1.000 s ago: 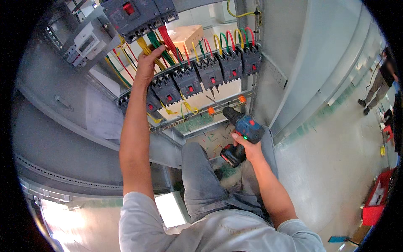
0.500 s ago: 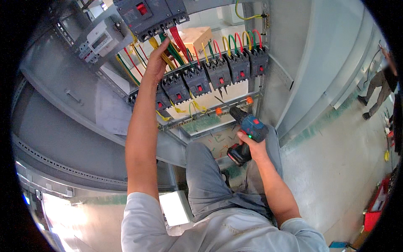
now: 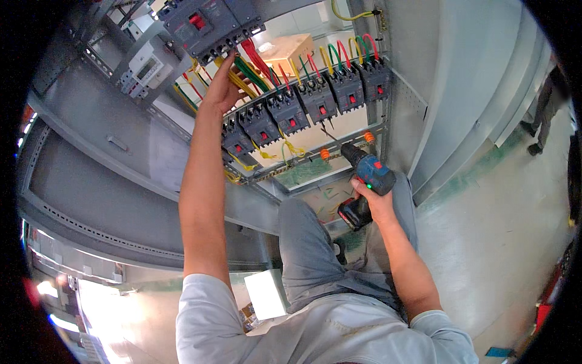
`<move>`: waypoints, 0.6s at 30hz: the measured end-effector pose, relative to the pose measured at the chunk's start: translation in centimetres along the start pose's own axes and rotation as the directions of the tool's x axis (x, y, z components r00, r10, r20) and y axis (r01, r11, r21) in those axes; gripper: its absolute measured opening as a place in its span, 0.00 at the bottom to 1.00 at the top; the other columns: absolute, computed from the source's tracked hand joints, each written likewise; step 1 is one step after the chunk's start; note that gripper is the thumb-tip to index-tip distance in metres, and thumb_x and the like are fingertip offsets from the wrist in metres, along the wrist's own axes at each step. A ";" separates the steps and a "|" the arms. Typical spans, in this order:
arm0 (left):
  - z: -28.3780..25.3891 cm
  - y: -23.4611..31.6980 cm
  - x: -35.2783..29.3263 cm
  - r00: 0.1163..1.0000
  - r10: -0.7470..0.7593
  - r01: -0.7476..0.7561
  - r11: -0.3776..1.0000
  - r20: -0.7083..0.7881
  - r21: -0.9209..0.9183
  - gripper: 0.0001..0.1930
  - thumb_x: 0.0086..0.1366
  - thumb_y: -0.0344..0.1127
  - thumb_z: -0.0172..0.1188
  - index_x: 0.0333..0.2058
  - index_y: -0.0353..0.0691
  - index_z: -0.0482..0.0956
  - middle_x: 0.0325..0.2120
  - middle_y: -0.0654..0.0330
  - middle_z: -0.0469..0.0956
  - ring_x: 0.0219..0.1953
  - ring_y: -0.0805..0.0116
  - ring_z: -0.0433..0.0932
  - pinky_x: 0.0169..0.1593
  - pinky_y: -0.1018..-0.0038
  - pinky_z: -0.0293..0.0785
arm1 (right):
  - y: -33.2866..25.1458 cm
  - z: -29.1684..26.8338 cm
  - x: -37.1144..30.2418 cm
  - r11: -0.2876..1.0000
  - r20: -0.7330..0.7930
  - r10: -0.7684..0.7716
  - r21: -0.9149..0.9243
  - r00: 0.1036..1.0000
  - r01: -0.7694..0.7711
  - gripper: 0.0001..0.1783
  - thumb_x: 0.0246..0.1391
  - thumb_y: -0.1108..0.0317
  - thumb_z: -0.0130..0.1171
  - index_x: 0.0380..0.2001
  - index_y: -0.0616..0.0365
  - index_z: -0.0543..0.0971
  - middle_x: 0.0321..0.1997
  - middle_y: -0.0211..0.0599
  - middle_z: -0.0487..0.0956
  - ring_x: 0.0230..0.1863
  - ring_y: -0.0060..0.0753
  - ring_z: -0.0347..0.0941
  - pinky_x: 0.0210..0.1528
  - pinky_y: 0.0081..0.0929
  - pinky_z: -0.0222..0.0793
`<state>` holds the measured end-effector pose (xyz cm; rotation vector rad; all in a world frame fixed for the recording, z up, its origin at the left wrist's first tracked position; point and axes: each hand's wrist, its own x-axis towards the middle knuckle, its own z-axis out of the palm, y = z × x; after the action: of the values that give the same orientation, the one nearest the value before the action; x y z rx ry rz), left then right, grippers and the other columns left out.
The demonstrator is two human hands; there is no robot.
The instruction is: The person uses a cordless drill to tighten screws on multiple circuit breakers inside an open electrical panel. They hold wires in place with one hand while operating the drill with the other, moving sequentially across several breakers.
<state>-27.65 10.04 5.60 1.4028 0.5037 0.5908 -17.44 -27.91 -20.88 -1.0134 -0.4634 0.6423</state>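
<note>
My left hand (image 3: 223, 92) reaches up under a large dark circuit breaker (image 3: 209, 27) with a red switch. Its fingers curl around the yellow wires (image 3: 239, 82) below the terminals; some fingertips are hidden behind them. Green wires (image 3: 251, 74) and red wires (image 3: 257, 57) hang beside that bundle. Down to the right, my right hand (image 3: 377, 203) is wrapped around the handle of a blue and black cordless drill (image 3: 373, 173) with a green light on. Its long thin bit points up and left, toward the row of smaller breakers (image 3: 318, 104).
Orange insulators (image 3: 369, 138) sit on the lower rail. A meter (image 3: 147, 68) is at the cabinet's left, and a cardboard box (image 3: 292, 53) is behind the frame. Grey cabinet panels (image 3: 451, 91) flank me. A white box (image 3: 265, 294) is beside my leg. Another person's legs (image 3: 542, 115) show far right.
The whole view has shifted slightly. My left hand stays at the wires beneath the large breaker, and my right hand keeps the drill in about the same place by the lower rail.
</note>
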 end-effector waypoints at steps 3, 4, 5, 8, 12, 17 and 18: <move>-0.8 1.1 -1.1 0.993 -0.092 0.088 0.995 0.076 0.054 0.32 0.63 0.70 0.64 0.55 0.54 0.78 0.51 0.64 0.74 0.59 0.55 0.71 0.65 0.33 0.58 | 0.6 -0.1 0.1 0.999 -0.024 0.021 0.030 0.999 -0.020 0.13 0.51 0.73 0.74 0.38 0.58 0.81 0.32 0.30 0.81 0.28 0.24 0.75 0.32 0.29 0.72; -0.4 2.0 -2.1 0.994 -0.110 0.107 0.987 0.022 0.124 0.36 0.62 0.71 0.63 0.58 0.53 0.77 0.54 0.61 0.74 0.61 0.53 0.71 0.65 0.33 0.59 | 0.8 -0.2 0.2 0.999 -0.032 0.041 0.027 0.999 -0.040 0.12 0.51 0.73 0.74 0.37 0.58 0.81 0.32 0.30 0.81 0.28 0.24 0.75 0.32 0.29 0.72; 0.6 2.5 -3.0 0.991 -0.132 0.134 0.975 -0.023 0.176 0.39 0.61 0.72 0.63 0.60 0.51 0.75 0.57 0.59 0.74 0.62 0.51 0.70 0.65 0.33 0.60 | 0.7 -0.7 0.1 1.000 -0.039 0.015 0.027 0.999 -0.014 0.12 0.51 0.73 0.74 0.37 0.58 0.81 0.32 0.30 0.81 0.27 0.25 0.75 0.32 0.29 0.72; -0.6 4.1 -4.2 0.944 -0.328 0.320 0.881 -0.037 0.350 0.54 0.51 0.80 0.65 0.63 0.40 0.72 0.59 0.54 0.70 0.64 0.48 0.69 0.63 0.31 0.64 | 0.3 -0.2 0.0 0.998 -0.027 -0.035 0.045 0.999 0.037 0.12 0.51 0.73 0.74 0.36 0.58 0.81 0.32 0.29 0.81 0.27 0.25 0.75 0.32 0.29 0.72; -0.6 5.4 -4.1 0.884 -0.462 0.436 0.754 -0.075 0.492 0.59 0.49 0.85 0.60 0.57 0.28 0.75 0.53 0.49 0.77 0.59 0.50 0.75 0.59 0.37 0.71 | -0.3 -0.1 -0.2 0.998 -0.021 -0.023 0.064 1.000 0.024 0.09 0.54 0.74 0.73 0.35 0.58 0.80 0.29 0.27 0.79 0.27 0.24 0.75 0.31 0.28 0.71; 1.9 3.3 -3.8 0.888 -0.414 0.387 0.907 0.200 0.165 0.51 0.60 0.77 0.56 0.57 0.27 0.75 0.56 0.46 0.78 0.59 0.56 0.78 0.59 0.47 0.75 | -0.5 0.1 -0.6 0.994 -0.025 -0.002 0.109 1.000 0.004 0.12 0.51 0.74 0.74 0.36 0.57 0.80 0.30 0.29 0.80 0.26 0.26 0.76 0.30 0.29 0.71; 2.0 2.6 -3.6 0.903 -0.359 0.356 0.933 0.237 0.059 0.49 0.61 0.76 0.56 0.57 0.27 0.75 0.58 0.46 0.78 0.59 0.56 0.78 0.60 0.48 0.76 | -0.5 0.4 -0.5 0.993 -0.038 -0.003 0.122 0.999 0.008 0.12 0.50 0.74 0.74 0.36 0.57 0.80 0.30 0.30 0.80 0.26 0.26 0.76 0.30 0.29 0.71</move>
<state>-29.28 6.37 8.33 1.3313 0.5503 0.1133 -17.89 -28.20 -20.33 -0.9070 -0.3888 0.6380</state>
